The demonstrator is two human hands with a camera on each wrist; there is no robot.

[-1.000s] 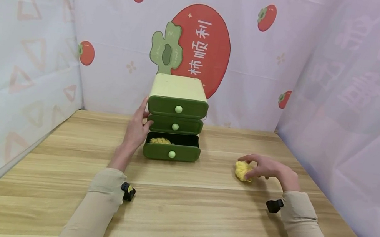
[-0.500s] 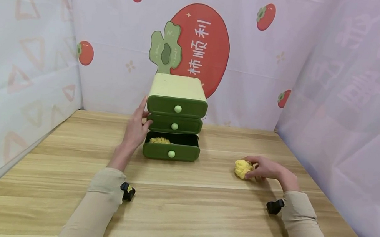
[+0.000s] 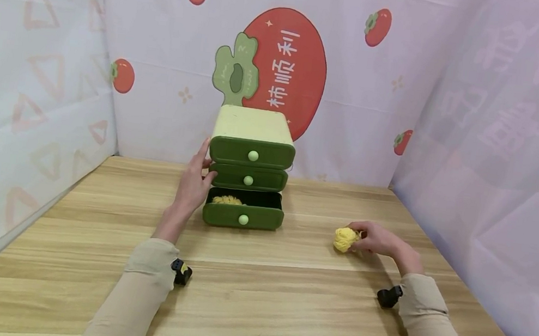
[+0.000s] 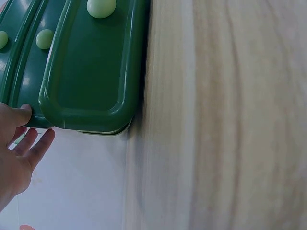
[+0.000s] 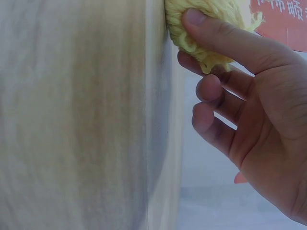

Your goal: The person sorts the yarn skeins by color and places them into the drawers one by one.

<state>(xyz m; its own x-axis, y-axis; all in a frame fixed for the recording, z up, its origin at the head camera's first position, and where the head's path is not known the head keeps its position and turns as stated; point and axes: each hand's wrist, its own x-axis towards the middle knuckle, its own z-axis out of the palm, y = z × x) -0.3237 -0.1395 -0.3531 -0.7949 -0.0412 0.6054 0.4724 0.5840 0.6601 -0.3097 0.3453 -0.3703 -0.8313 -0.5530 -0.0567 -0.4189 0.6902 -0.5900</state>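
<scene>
Both arms wear snug beige long sleeves (image 3: 138, 285) reaching the wrists, bare hands beyond; a small black camera (image 3: 388, 296) is strapped under each wrist, the left one (image 3: 182, 272) yellow-marked.

The left hand (image 4: 17, 143) touches the corner of a green drawer (image 4: 91, 67). Pale knobs (image 4: 101, 6) dot the drawer fronts. The worktop (image 4: 225, 120) lies beside.

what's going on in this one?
A person sits at a wooden table with a small green three-drawer box. The left hand rests flat against the box's left side. The bottom drawer is pulled open with a yellow yarn bundle inside. The right hand pinches a second yellow yarn ball on the table.
</scene>
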